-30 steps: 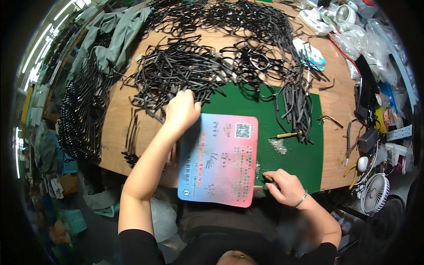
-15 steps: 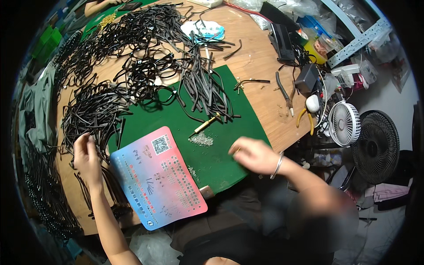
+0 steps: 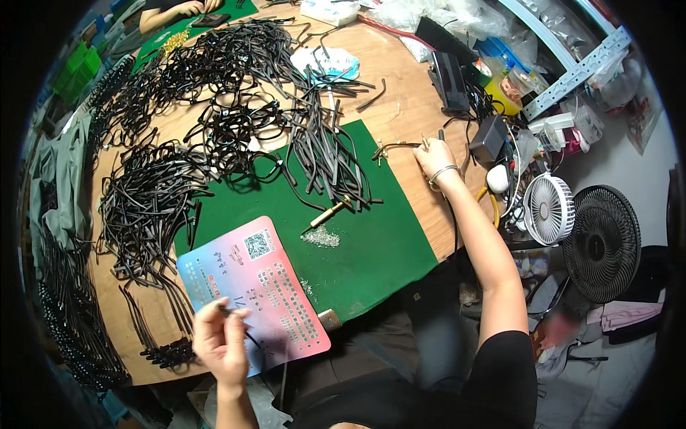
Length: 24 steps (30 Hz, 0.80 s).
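Note:
My left hand point(image 3: 223, 344) is closed, pinching a thin dark strip point(image 3: 251, 337) that looks like an eyeglass temple arm, over the pink and blue printed sheet point(image 3: 296, 314). My right hand point(image 3: 436, 159) reaches out onto the bare wood right of the green mat point(image 3: 379, 243). Its fingers are curled together beside a dark temple arm point(image 3: 400, 145) with small brass bits at its end, over where the pliers lay; what they grip is mostly hidden. A brass-handled screwdriver point(image 3: 327, 215) lies by a pile of tiny clear pieces point(image 3: 321, 238) on the mat.
Tangled black eyeglass frames point(image 3: 243, 118) and a heap of temple arms point(image 3: 329, 157) cover the far and left table. At right stand a dark box point(image 3: 489, 139), a white fan point(image 3: 549, 207) and a black fan point(image 3: 602, 243). Another person's hands point(image 3: 200, 7) rest at the far left.
My right hand has moved from above the mat out to the tools at the right. My left hand has come rightward and nearer, over the sheet, now with a dark strip in its fingers.

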Each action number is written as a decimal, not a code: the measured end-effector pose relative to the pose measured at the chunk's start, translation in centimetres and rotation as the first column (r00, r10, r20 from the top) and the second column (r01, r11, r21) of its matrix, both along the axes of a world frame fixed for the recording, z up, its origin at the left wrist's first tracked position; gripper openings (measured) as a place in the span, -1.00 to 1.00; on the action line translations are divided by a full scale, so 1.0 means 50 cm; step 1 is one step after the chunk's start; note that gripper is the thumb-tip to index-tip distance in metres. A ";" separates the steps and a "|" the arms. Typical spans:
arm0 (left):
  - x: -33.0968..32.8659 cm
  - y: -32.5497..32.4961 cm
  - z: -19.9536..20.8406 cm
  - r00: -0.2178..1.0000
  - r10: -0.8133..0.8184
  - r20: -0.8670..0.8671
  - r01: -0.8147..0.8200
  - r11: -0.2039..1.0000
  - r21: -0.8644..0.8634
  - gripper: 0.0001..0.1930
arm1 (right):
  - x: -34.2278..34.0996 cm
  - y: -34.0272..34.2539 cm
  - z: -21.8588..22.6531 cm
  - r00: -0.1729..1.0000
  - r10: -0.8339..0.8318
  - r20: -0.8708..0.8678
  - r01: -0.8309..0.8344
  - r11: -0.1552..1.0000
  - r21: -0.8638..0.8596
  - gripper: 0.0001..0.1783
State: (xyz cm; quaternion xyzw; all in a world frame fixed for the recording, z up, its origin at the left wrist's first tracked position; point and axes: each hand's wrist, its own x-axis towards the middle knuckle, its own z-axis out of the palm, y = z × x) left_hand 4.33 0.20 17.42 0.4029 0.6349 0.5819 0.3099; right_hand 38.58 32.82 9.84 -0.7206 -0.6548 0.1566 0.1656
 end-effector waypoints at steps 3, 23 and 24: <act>0.053 0.001 -0.008 0.984 -0.152 0.098 0.156 0.987 -0.033 -0.76 | 0.010 -0.032 0.054 0.998 0.008 -0.061 -0.011 0.999 -0.043 -0.72; 0.140 -0.017 -0.024 0.616 -0.199 0.762 0.465 0.873 -0.148 -0.69 | -0.281 -0.463 0.135 0.503 0.392 -0.770 -0.601 0.799 0.015 -0.89; 0.142 -0.015 -0.026 0.616 -0.196 0.763 0.462 0.874 -0.149 -0.69 | -0.285 -0.464 0.136 0.514 0.385 -0.767 -0.585 0.811 0.015 -0.89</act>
